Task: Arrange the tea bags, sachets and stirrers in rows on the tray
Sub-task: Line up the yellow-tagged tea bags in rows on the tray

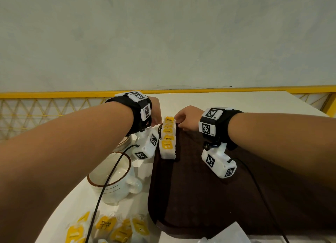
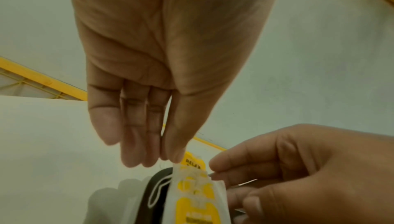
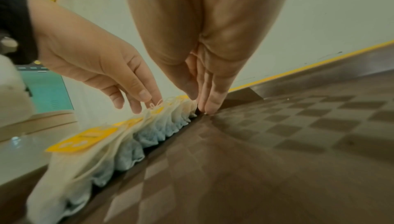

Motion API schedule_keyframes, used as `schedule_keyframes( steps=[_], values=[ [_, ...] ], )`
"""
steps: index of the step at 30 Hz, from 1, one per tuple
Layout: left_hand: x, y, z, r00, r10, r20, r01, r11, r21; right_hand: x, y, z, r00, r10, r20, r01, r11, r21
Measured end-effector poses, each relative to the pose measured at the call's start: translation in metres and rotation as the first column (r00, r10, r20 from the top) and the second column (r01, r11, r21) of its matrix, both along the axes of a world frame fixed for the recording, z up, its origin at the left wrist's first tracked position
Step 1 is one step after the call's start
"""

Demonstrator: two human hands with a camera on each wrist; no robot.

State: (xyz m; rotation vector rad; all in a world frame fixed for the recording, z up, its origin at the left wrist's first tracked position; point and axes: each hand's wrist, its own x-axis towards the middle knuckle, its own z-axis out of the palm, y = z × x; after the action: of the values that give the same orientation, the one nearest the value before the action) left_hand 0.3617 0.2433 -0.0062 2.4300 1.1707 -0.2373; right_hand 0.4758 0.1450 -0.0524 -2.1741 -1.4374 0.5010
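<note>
A row of overlapping tea bags (image 1: 168, 137) with yellow tags lies along the left edge of the dark brown tray (image 1: 209, 197). My left hand (image 1: 156, 115) reaches the row's far end from the left. Its straight fingertips (image 2: 153, 158) touch the top of the farthest tea bag (image 2: 194, 162). My right hand (image 1: 183, 118) comes in from the right, and its straight fingers (image 3: 210, 108) press down on the tray floor (image 3: 277, 143) just beside the row (image 3: 127, 143). Neither hand grips anything. Several loose tea bags (image 1: 109, 228) lie on the white table in front of me.
A white mug (image 1: 112, 177) with a brown rim stands left of the tray, a second cup (image 1: 123, 142) behind it. White paper sachets (image 1: 227, 233) lie at the tray's near edge. Camera cables hang from both wrists. A yellow rail (image 1: 54, 94) borders the table's far side.
</note>
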Motion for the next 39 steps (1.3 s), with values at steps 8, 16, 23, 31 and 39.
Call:
schedule_keyframes(
  steps=[8,16,23,31,39],
  values=[
    [-0.002,-0.004,0.004,0.999,-0.006,-0.034,0.005,0.999,-0.042,-0.002,-0.007,0.003,0.997,-0.020,-0.074,0.020,1.000,0.002],
    [-0.006,-0.007,-0.002,0.987,-0.058,-0.151,0.045,0.995,-0.086,-0.017,-0.019,0.003,0.934,-0.026,-0.355,0.022,1.000,-0.015],
    [-0.004,-0.007,0.004,0.983,-0.093,-0.160,0.083,0.994,-0.070,-0.019,-0.026,0.014,0.917,-0.021,-0.398,-0.009,0.997,-0.074],
    [-0.002,-0.010,-0.001,0.975,-0.107,-0.194,0.108,0.994,-0.006,-0.030,-0.024,0.010,0.934,0.017,-0.356,-0.039,0.998,-0.056],
    [0.005,-0.014,0.004,0.969,-0.150,-0.198,0.155,0.988,0.010,-0.033,-0.026,0.011,0.937,0.010,-0.348,-0.033,0.998,-0.059]
  ],
)
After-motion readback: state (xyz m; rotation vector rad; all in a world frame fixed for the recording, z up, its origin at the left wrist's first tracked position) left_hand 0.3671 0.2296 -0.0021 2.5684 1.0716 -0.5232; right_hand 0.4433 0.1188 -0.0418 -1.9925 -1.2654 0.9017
